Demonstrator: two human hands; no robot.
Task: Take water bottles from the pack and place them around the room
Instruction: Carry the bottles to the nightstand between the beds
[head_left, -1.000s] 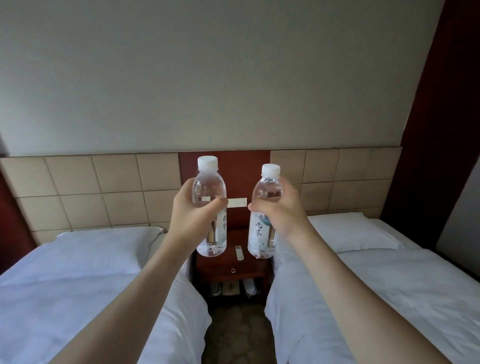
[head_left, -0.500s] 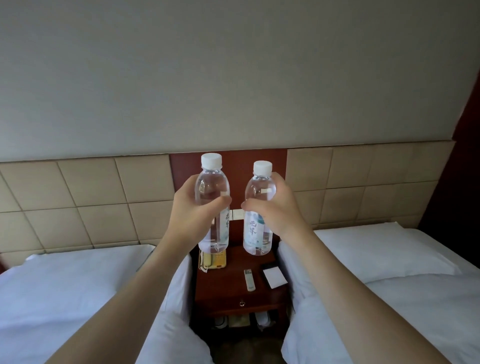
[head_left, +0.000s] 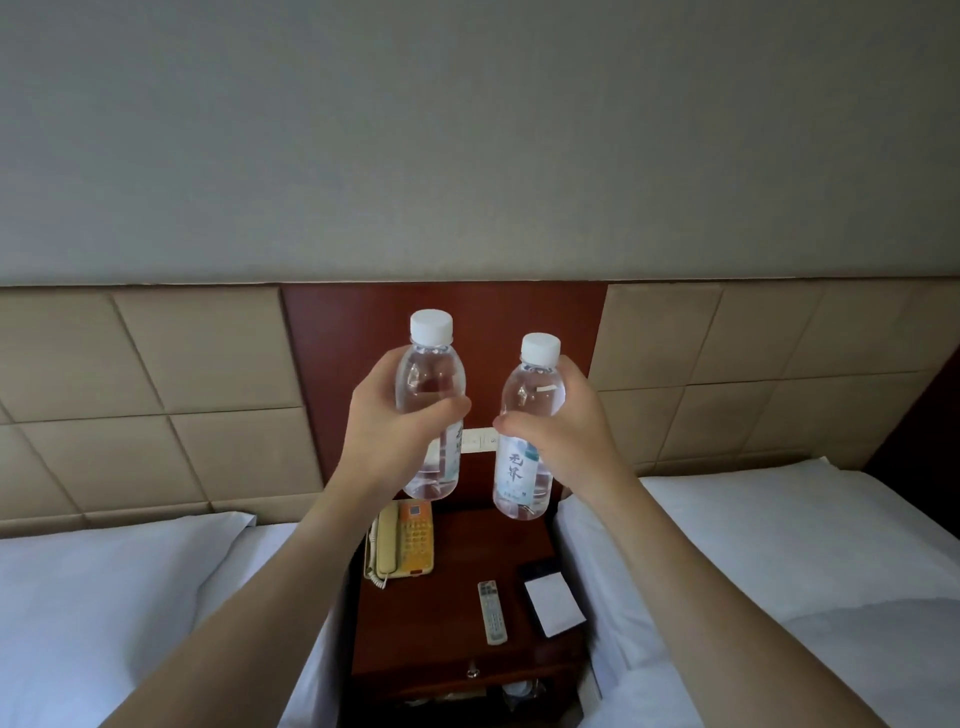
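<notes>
Both hands up over the dark red wooden nightstand (head_left: 457, 613): left hand (head_left: 387, 431) grips one clear white-capped water bottle (head_left: 430, 384), right hand (head_left: 558, 428) another (head_left: 530, 410); setting them down blind risks clipping the beige telephone (head_left: 402, 540) or grey remote (head_left: 492, 612)

The dark red-brown wooden nightstand (head_left: 447, 613) sat between two white-sheeted beds (head_left: 130, 597), which hemmed it in on both sides. A beige corded telephone (head_left: 402, 543) filled its back left; a slim grey remote (head_left: 492, 612) and white paper card (head_left: 553, 605) lay right of centre. Bare wood remained at the middle and front left.
</notes>
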